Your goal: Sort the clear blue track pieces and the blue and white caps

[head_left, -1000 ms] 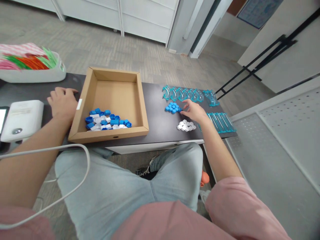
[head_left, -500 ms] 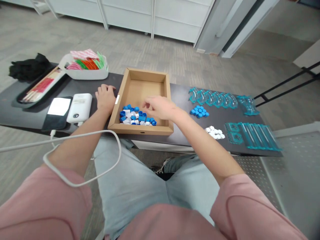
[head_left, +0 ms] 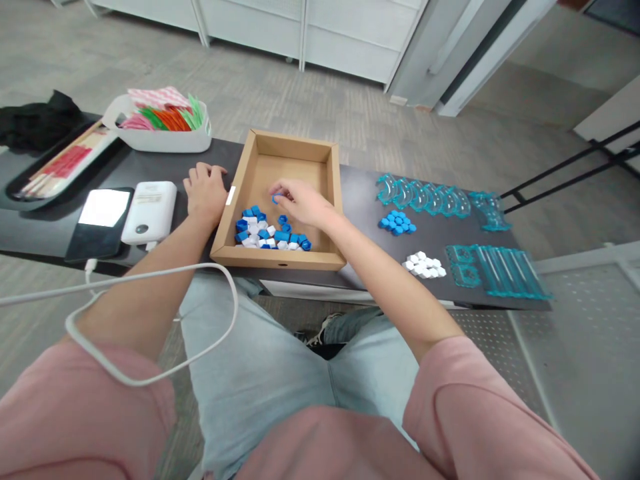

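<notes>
A shallow cardboard box (head_left: 293,256) sits before me, with blue and white hexagonal pieces (head_left: 273,235) heaped along its near side. Over the middle of the box, my right hand (head_left: 299,202) pinches a small blue hexagonal piece (head_left: 276,198) between thumb and fingers. My left hand (head_left: 205,191) lies flat on the dark table against the box's left wall, fingers apart and holding nothing. To the right of the box are a group of blue hexagonal pieces (head_left: 397,223) and, nearer me, a group of white hexagonal pieces (head_left: 424,265).
Teal transparent plastic parts (head_left: 510,272) lie in rows at the table's right end. On the left are a white power bank (head_left: 149,212), a phone (head_left: 100,223), a white basket (head_left: 165,141) of colourful strips and a black tray (head_left: 15,199). A white cable (head_left: 235,293) loops across my left arm.
My right hand has lifted slightly up and left from the heap, and a blue hexagonal piece now shows in its fingers. My left hand stays resting beside the box. The view has shifted slightly.
</notes>
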The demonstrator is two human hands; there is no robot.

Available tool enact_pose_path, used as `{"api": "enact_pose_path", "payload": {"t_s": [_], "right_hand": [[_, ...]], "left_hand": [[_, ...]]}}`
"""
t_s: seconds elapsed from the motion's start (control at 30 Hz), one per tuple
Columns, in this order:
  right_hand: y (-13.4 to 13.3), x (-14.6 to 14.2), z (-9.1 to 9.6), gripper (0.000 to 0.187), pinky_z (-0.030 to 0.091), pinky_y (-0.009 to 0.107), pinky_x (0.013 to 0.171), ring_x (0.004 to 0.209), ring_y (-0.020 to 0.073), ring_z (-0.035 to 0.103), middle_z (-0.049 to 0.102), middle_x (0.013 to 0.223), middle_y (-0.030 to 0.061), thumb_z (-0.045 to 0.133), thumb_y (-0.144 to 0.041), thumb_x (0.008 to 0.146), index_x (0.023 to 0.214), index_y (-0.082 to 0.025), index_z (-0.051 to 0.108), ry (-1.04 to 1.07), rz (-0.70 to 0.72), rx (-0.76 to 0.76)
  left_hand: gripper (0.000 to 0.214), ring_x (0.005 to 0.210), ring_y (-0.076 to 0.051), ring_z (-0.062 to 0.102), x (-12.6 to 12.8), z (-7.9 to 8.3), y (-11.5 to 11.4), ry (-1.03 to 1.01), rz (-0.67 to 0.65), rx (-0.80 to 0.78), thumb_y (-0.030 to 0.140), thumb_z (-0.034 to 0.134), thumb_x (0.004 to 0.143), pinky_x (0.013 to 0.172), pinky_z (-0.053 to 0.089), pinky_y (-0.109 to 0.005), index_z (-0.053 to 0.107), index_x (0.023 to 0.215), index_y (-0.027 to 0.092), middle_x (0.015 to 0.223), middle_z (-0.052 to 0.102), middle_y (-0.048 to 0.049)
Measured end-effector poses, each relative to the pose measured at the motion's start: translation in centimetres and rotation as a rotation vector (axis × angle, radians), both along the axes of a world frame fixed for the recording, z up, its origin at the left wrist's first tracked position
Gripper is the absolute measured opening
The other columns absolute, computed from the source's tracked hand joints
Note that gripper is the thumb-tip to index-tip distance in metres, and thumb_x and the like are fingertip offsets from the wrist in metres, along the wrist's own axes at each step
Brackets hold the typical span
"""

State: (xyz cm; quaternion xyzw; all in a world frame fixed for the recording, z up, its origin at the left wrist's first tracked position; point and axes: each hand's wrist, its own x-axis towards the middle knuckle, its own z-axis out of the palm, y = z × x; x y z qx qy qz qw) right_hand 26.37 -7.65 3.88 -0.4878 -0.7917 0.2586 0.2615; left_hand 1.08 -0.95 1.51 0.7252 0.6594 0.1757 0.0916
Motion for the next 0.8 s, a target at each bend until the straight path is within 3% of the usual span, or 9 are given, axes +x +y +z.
{"api": "enact_pose_path", "payload": {"t_s": [0.1, 0.2, 0.37, 0.53, 0.63, 0.8], "right_hand": [[-0.8, 1.9, 0.5, 0.025, 0.059, 0.034, 0.092, 0.099, 0.0200, 0.070, 0.076, 0.105, 0.0030, 0.059, -0.029, 0.112, 0.132, -0.023, 0.073, 0.206, 0.034, -0.067], [-2.4, 4.9, 0.9, 0.031, 0.060, 0.030, 0.082, 0.090, 0.0169, 0.067, 0.073, 0.103, 0.0012, 0.071, -0.038, 0.107, 0.134, -0.024, 0.071, 0.337, 0.009, -0.088], [-7.0, 12.8, 2.2, 0.047, 0.064, 0.029, 0.078, 0.089, 0.0157, 0.069, 0.074, 0.119, 0.0037, 0.086, -0.048, 0.094, 0.132, -0.026, 0.073, 0.417, -0.184, -0.014], [-12.1, 22.9, 3.2, 0.044, 0.067, 0.036, 0.084, 0.097, 0.0218, 0.078, 0.080, 0.121, 0.0073, 0.084, -0.048, 0.093, 0.131, -0.025, 0.078, 0.253, -0.544, 0.066], [-14.2, 27.9, 2.5, 0.040, 0.068, 0.044, 0.095, 0.100, 0.0251, 0.080, 0.084, 0.125, 0.0112, 0.081, -0.042, 0.095, 0.129, -0.022, 0.081, 0.059, -0.716, 0.093], [-15.5, 31.6, -0.6, 0.031, 0.068, 0.045, 0.100, 0.096, 0.0267, 0.082, 0.088, 0.114, 0.0115, 0.084, -0.029, 0.090, 0.119, -0.020, 0.088, -0.158, -0.828, -0.008]], "left_hand": [[0.062, 0.153, -0.047, 0.044, 0.0, 0.1, 0.1, 0.017, 0.005, -0.016, 0.037, 0.040, 0.112, 0.127, 0.034, -0.064, 0.065, 0.161, 0.009, 0.166, 0.052, -0.0324], [0.066, 0.155, -0.048, 0.043, 0.2, 0.4, 0.0, 0.042, 0.007, -0.038, 0.037, 0.037, 0.110, 0.130, 0.034, -0.064, 0.063, 0.163, 0.007, 0.167, 0.050, -0.0325], [0.069, 0.157, -0.052, 0.044, 0.5, 0.7, -0.3, 0.066, 0.026, -0.031, 0.037, 0.036, 0.107, 0.131, 0.036, -0.068, 0.064, 0.162, 0.006, 0.169, 0.048, -0.0338], [0.070, 0.158, -0.054, 0.043, 0.2, 0.2, 0.1, 0.072, 0.032, -0.023, 0.039, 0.034, 0.108, 0.131, 0.037, -0.070, 0.065, 0.161, 0.007, 0.170, 0.049, -0.0342], [0.066, 0.160, -0.052, 0.044, 0.0, -0.1, 0.4, 0.058, 0.040, -0.012, 0.038, 0.033, 0.110, 0.131, 0.038, -0.070, 0.066, 0.161, 0.011, 0.170, 0.050, -0.0322], [0.064, 0.160, -0.052, 0.044, 0.3, 0.3, 0.1, 0.099, 0.054, -0.028, 0.034, 0.036, 0.110, 0.131, 0.039, -0.069, 0.066, 0.161, 0.009, 0.172, 0.049, -0.0327]]}}
